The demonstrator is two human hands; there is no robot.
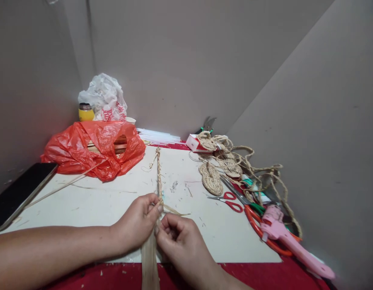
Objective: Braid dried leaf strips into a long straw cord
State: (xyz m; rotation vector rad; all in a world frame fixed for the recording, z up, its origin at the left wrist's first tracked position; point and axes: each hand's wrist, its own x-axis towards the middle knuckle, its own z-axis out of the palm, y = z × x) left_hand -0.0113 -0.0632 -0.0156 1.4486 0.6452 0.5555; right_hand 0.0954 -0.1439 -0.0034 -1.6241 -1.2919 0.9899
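Observation:
A thin braid of pale straw-like fibre (159, 173) runs up the middle of the white board, a small loose knot at its far end. At its near end my left hand (141, 217) is closed, thumb and fingers pinching the braid. My right hand (182, 237) sits just below and to the right, its thumb and forefinger pinched on a strand. A wide flat bundle of fibre strands (150, 264) hangs from between the hands toward me, over the board's front edge. One short strand end (177, 211) sticks out to the right.
A red plastic bag (74, 149) holding fibre strips and a phone (23, 193) lie left. At right are coiled braids (211, 179), red-handled scissors (231, 201), larger orange-handled scissors (255, 225) and a pink glue gun (285, 237). White sticks (159, 137) lie at the back, before grey walls.

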